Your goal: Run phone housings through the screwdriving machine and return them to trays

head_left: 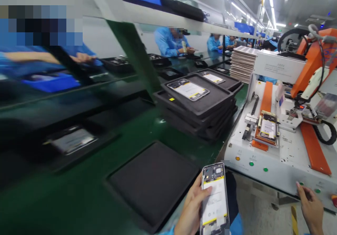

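Observation:
My left hand (190, 210) grips an opened phone chassis (214, 200), its white battery with yellow stripes facing up, low in the view next to an empty black tray (152, 182). At the front edge of a white machine base (263, 157), my right hand (312, 207) has one fingertip by a green button (301, 183) and its other fingers curled. On an orange fixture (267, 129) of the machine lies another phone chassis (268, 128).
A stack of black trays (205, 112) with a phone on top sits on the green belt (79, 200). Another tray with a phone (71, 140) lies to the left. White trays (243, 63) are piled at the back. People in blue work across the line.

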Available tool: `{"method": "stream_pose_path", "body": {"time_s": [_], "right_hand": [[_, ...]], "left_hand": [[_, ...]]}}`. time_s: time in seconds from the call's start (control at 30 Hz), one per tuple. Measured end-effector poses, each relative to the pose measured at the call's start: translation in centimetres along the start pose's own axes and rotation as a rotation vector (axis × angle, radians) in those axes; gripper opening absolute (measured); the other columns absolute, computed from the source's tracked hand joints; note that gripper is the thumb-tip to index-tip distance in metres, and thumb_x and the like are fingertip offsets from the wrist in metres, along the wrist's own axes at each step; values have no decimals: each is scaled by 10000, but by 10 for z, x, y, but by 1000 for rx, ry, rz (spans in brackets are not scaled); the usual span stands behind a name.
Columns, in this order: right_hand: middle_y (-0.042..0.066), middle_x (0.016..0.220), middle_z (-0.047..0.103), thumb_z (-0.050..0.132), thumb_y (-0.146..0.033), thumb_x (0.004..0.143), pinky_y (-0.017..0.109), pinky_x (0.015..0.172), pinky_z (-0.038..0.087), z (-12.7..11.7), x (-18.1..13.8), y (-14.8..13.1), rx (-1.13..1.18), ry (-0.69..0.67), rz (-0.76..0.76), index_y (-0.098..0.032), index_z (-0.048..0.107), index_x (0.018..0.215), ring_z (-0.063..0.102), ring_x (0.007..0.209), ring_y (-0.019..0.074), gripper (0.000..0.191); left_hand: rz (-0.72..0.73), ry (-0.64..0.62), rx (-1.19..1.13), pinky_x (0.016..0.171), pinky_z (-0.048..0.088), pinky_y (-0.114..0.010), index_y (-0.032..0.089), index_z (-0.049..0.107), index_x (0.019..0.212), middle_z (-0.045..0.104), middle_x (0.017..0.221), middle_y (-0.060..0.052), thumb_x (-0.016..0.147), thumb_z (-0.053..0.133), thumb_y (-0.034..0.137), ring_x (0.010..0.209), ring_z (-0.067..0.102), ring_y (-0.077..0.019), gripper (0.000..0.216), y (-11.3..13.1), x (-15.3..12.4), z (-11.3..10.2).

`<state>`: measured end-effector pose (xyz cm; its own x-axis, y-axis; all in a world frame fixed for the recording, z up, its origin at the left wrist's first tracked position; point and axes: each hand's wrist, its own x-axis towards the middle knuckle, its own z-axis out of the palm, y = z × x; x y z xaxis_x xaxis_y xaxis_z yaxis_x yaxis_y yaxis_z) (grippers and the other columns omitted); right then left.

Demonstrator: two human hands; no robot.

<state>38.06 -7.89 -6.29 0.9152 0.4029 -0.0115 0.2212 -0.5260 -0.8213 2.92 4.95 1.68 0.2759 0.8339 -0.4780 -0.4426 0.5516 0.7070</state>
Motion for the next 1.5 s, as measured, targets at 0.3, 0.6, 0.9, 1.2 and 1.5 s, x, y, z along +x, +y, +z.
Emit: {"method": "stream_pose_path", "body": {"time_s": [0.3,0.6,0.9,1.2,1.5], "right_hand": [[48,669,663,664,-593,708,295,639,503,42,-36,-171,307,-255,-457,-171,687,803,615,649,192,433],[62,669,637,602,-749,672,257,397,458,76,-123,-132,214,-1284,181,-126,681,896,596,535,173,667],[85,849,692,693,-545,738,269,510,509,66,-155,-113,363,-1437,153,-146,681,1000,630,620,163,477],[112,826,707,696,-665,621,400,627,554,1,-41,-206,187,-498,-514,-156,653,1014,663,698,240,644],[181,778,679,647,-478,724,455,823,460,67,66,-294,-489,-125,-660,-130,669,658,637,911,340,355]], "left_hand": [[59,-61,-148,711,509,-297,228,448,1334,688,1112,-78,655,764,303,878,673,-252,753,-14,11,-12],[124,-101,-303,875,445,-311,198,561,1228,654,1149,-53,675,691,301,1027,602,-247,578,-15,8,-5],[140,-172,-298,854,452,-330,179,586,1120,678,994,-45,682,628,290,956,619,-249,454,-15,7,-5],[123,-234,-312,728,466,-282,195,576,1140,686,944,-28,733,624,315,795,630,-192,427,-11,3,-5],[80,-231,-363,823,467,-320,230,529,1266,686,1065,-31,731,673,339,935,642,-243,564,-10,6,-14]]}}
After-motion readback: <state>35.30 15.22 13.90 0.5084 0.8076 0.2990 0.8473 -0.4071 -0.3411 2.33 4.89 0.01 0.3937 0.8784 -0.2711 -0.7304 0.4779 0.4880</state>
